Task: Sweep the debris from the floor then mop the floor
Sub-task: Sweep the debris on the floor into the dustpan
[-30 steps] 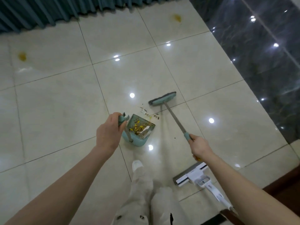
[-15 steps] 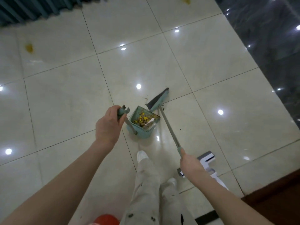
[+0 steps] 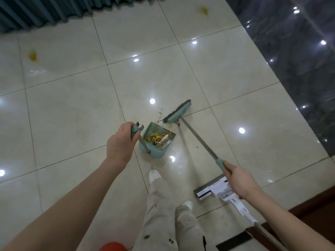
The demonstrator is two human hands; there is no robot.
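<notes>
Sweeping the last bits into the dustpan
The debris (image 3: 160, 115) is a small scatter on the floor (image 3: 72, 115), just past the open mouth of the dustpan (image 3: 154, 151), which holds yellow scraps. The broom (image 3: 178, 113) head rests beside those bits, likely to pull them in. Its long stick slants from the head down and right to the right hand (image 3: 239, 180), whose grip is curled round the green end. The left hand (image 3: 120, 142) has its grip clamped on the dustpan handle, tipping the mouth away from the person, toward the broom. The mop (image 3: 217, 189) lies by the feet (image 3: 154, 175), ready for the yellow stain (image 3: 33, 56)
</notes>
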